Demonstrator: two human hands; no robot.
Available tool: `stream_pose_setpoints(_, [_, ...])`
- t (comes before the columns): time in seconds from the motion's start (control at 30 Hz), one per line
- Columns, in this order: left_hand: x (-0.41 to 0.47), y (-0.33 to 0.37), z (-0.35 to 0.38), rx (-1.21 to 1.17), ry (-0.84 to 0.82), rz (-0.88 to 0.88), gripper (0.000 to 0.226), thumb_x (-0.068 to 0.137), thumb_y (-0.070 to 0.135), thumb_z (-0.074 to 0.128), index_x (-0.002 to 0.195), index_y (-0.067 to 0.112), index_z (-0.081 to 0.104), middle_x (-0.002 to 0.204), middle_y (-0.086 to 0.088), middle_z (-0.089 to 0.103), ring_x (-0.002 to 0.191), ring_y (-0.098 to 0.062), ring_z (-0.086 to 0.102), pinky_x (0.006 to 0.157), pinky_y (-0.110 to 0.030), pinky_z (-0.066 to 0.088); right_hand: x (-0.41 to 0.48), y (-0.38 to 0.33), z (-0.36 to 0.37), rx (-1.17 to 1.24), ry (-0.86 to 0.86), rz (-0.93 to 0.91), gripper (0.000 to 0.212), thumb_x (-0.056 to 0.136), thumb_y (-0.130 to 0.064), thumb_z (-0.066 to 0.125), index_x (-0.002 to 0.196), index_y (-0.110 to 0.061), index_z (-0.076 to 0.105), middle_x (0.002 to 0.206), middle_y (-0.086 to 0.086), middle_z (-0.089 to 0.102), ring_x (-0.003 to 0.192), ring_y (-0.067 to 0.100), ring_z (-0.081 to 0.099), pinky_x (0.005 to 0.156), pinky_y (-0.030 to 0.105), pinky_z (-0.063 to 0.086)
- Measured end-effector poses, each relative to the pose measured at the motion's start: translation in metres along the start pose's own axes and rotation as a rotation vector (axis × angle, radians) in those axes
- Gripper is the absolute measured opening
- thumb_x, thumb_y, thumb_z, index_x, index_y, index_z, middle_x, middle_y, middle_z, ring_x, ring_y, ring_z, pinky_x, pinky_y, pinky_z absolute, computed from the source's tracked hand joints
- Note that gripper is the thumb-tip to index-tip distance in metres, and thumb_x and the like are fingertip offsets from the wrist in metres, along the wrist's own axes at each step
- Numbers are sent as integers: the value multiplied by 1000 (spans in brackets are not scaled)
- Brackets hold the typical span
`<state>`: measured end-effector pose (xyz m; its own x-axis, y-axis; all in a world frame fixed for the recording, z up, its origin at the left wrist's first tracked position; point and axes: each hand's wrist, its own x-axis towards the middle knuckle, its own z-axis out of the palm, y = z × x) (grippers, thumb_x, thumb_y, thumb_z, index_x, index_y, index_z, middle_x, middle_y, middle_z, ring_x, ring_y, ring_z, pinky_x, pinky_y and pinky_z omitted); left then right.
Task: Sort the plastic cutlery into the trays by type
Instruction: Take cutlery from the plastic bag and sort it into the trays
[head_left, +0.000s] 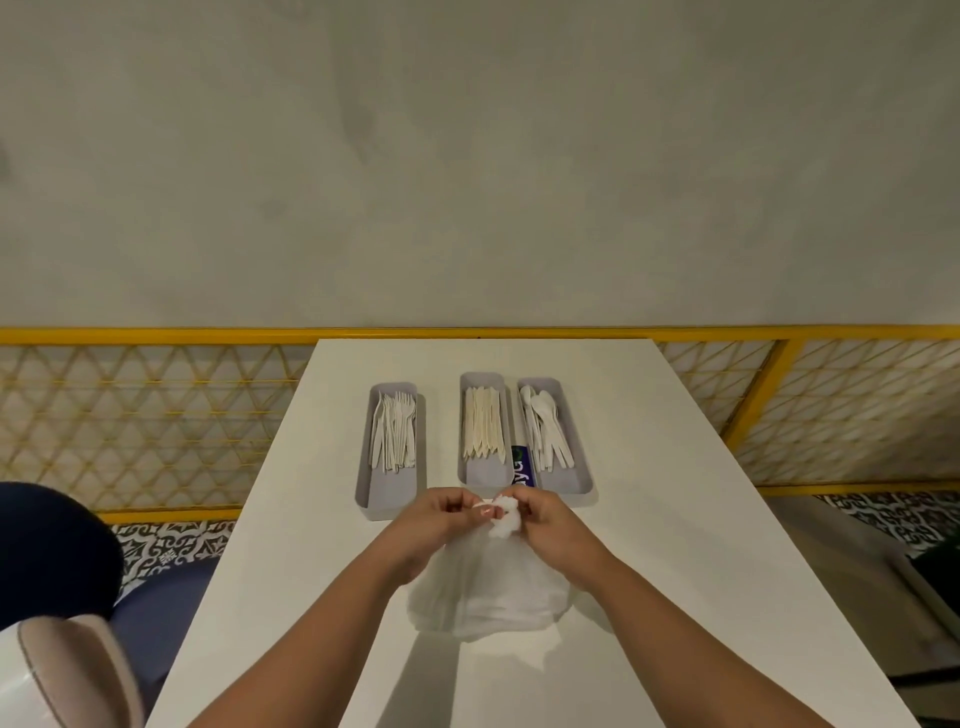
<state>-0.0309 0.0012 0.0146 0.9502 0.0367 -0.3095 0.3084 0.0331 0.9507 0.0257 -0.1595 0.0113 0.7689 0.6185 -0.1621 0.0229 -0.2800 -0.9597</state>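
Observation:
Three grey trays stand side by side on the white table. The left tray holds several white forks. The middle tray holds cream knives. The right tray holds white spoons. In front of the trays sits a white plastic bag. My left hand and my right hand meet above it, both pinching the bag's knotted top. What lies inside the bag is hidden.
A dark blue card with lettering lies between the middle and right trays. A yellow lattice railing runs behind and beside the table. A dark rounded seat and a white object sit at the lower left.

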Motion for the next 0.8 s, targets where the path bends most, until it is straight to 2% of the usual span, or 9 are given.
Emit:
stream_pose_setpoints(0.1, [-1,-1,-7,-190,87,5,22,86,9,63,64,12,58,67,1,61,69,-15,55,64,-24,42,-4,1,-1,127,44,59,12,92,-19,59,82,-20,66,82,0,66,82,15,62,76,22,48])
stream_pose_setpoints(0.17, [-2,-1,-12,-408,189,-13,28,88,6,59,62,11,50,65,-2,58,68,-18,52,62,-28,41,-7,4,-7,261,45,91,16,92,-17,57,78,-16,64,82,7,63,81,22,59,80,32,47])
stream_pose_setpoints(0.23, [-5,0,-17,-517,213,-25,28,92,8,54,65,12,46,65,-3,54,66,-18,50,61,-29,42,-10,3,-12,385,6,115,12,92,-11,56,85,-11,65,88,9,67,84,23,64,85,37,51])
stream_pose_setpoints(0.3, [-7,5,-18,-526,146,-25,26,94,11,51,68,12,47,69,-5,56,67,-19,53,63,-29,43,-11,-4,-12,406,-57,105,10,91,-8,56,94,-8,66,94,11,70,90,25,67,89,39,52])
stream_pose_setpoints(0.4, [-10,15,-11,-326,38,19,12,84,19,67,79,14,56,72,-2,62,71,-18,55,66,-29,39,-8,-27,-8,338,-55,82,14,94,-11,53,87,-12,66,81,1,72,78,13,69,76,25,54])
stream_pose_setpoints(0.5, [-12,27,-5,-74,-10,69,22,76,29,72,92,16,66,83,-3,67,78,-18,61,72,-30,45,-1,-47,-13,187,40,45,22,96,-23,51,85,-19,69,79,-2,71,77,12,68,73,24,53])
stream_pose_setpoints(0.57, [-15,37,-6,-1,30,119,6,86,24,66,85,18,69,78,1,68,75,-16,61,69,-24,47,-3,-56,-20,116,101,16,24,97,-23,49,82,-20,68,74,-5,66,71,9,62,67,20,48])
stream_pose_setpoints(0.7, [-18,45,-15,181,128,169,15,89,19,62,76,16,70,74,2,64,74,-14,55,66,-25,39,-8,-64,-36,49,129,-23,25,98,-19,45,83,-18,64,60,-5,48,58,9,44,61,20,38])
stream_pose_setpoints(0.8, [-17,46,-20,429,86,156,25,80,26,73,78,2,68,69,-7,53,66,-17,45,61,-27,31,-10,-71,-42,-23,125,-28,9,90,-23,59,87,-18,66,66,-13,57,60,9,48,64,18,42])
